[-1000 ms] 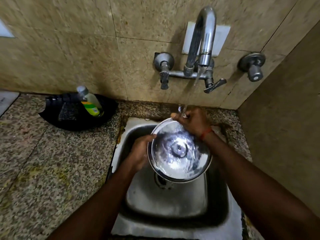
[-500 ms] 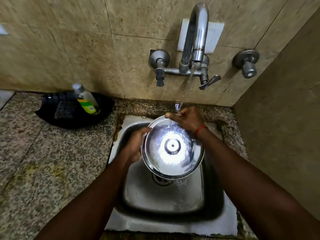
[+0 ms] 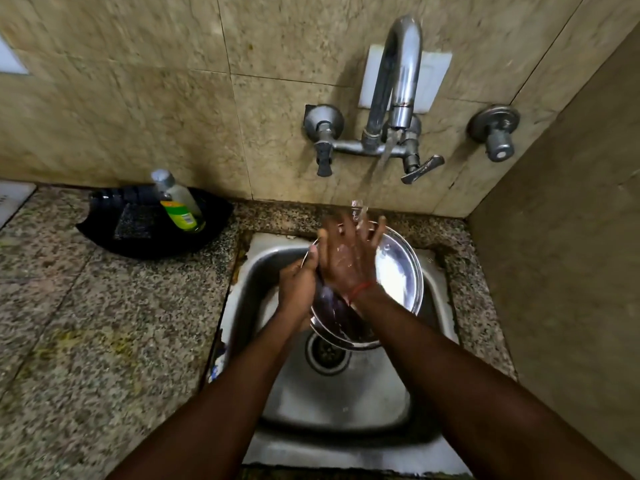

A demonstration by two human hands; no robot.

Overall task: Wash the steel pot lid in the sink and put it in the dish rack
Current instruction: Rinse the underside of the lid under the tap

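Note:
The steel pot lid point(image 3: 398, 271) is held tilted over the steel sink point(image 3: 266, 268), under the running water. My left hand point(image 3: 298, 285) grips its left rim, thumb over the edge. My right hand point(image 3: 349, 258) lies flat on the lid's face with fingers spread, and water from the tap point(image 3: 398, 81) splashes on the fingertips. The hand and forearm hide the lid's middle and left part. No dish rack is in view.
A black dish point(image 3: 152, 237) with a soap bottle point(image 3: 178, 202) and a dark scrub pad stands on the granite counter point(image 3: 86, 341) to the left. The sink drain point(image 3: 327, 353) lies below the lid. A tiled wall stands close on the right.
My right hand left the lid's top rim and now lies flat across its face, fingers spread. The lid's centre knob is now covered. My left hand keeps its grip on the left rim.

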